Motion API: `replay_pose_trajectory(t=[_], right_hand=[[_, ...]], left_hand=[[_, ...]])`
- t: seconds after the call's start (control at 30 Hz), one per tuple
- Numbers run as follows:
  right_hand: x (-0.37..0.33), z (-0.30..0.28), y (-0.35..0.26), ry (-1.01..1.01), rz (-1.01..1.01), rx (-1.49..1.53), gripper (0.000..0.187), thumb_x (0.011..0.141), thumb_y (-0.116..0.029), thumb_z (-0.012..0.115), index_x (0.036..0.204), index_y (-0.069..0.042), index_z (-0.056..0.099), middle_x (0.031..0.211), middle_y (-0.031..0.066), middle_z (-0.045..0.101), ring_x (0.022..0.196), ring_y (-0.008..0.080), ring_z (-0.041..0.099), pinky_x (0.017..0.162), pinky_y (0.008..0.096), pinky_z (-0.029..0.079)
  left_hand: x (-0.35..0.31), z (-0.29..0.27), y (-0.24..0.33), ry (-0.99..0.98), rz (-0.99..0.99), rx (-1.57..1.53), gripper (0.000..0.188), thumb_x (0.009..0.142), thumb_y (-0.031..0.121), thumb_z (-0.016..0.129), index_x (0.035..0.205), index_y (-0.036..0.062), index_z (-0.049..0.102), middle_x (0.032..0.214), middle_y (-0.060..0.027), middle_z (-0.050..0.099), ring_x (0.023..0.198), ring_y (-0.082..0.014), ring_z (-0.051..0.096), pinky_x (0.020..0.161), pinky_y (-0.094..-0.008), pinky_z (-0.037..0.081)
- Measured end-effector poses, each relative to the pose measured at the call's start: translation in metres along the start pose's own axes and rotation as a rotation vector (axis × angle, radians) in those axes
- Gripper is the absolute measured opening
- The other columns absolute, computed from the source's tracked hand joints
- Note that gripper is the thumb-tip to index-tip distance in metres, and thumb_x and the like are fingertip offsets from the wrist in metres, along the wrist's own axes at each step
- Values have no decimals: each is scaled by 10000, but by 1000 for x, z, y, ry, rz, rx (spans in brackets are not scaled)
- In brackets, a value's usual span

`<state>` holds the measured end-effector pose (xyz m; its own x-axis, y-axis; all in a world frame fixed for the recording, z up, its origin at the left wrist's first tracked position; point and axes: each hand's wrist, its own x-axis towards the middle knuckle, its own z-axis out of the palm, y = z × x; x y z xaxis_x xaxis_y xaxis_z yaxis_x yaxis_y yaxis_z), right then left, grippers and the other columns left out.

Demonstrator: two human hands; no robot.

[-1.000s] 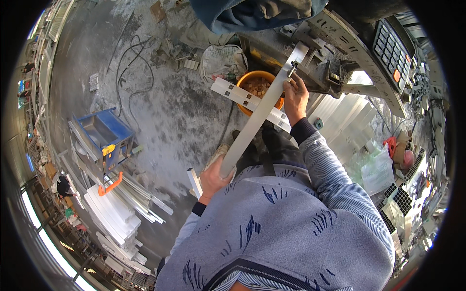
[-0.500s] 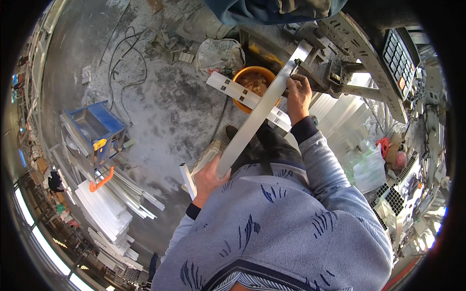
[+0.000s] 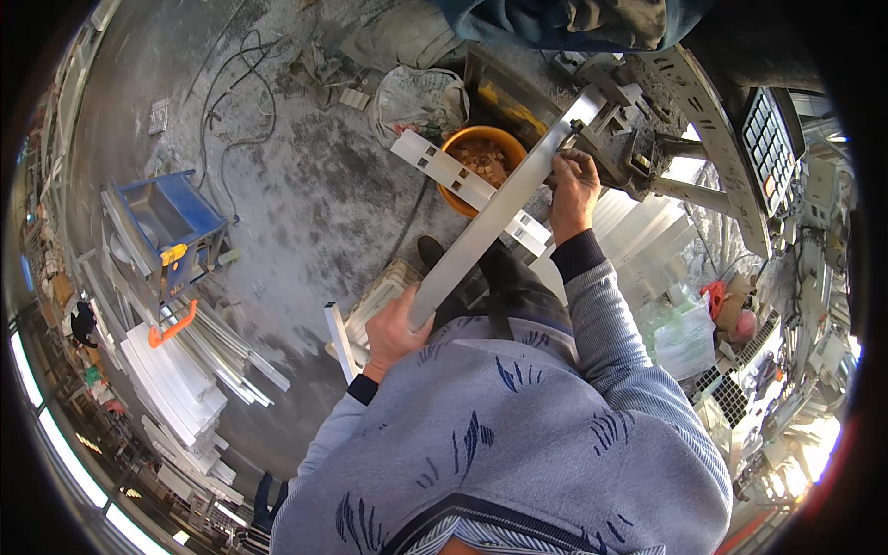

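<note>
At centre, long bar (image 3: 499,211), silvery, flat-faced

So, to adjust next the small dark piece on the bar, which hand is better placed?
Probably the right hand: it is beside the small dark piece, near the far end of the silver metal bar. The left hand holds the bar's near end.
</note>
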<state>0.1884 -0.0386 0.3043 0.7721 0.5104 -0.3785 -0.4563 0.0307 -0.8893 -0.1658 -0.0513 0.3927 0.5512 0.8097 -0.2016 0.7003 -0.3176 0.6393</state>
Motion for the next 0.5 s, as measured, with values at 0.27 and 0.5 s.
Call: replay_pose_trajectory(t=[0.27,0.5], right_hand=[[-4,6,3,-21,6,11,210,975,-26,665,1154,-52,558,1013,88,696,861,164,683,765,325,604],[-5,-5,-10,-93,120,246,251,959,-2,700,1111,-124,543,1021,44,675,918,175,682,776,332,577]], left_hand=[[15,20,-15,42,18,-30,586,764,174,853,1298,33,657,1047,-206,729,896,-386,727,763,-420,588],[-1,19,-9,111,53,41,547,780,210,835,1283,70,673,871,-142,673,763,-331,684,659,-409,546]])
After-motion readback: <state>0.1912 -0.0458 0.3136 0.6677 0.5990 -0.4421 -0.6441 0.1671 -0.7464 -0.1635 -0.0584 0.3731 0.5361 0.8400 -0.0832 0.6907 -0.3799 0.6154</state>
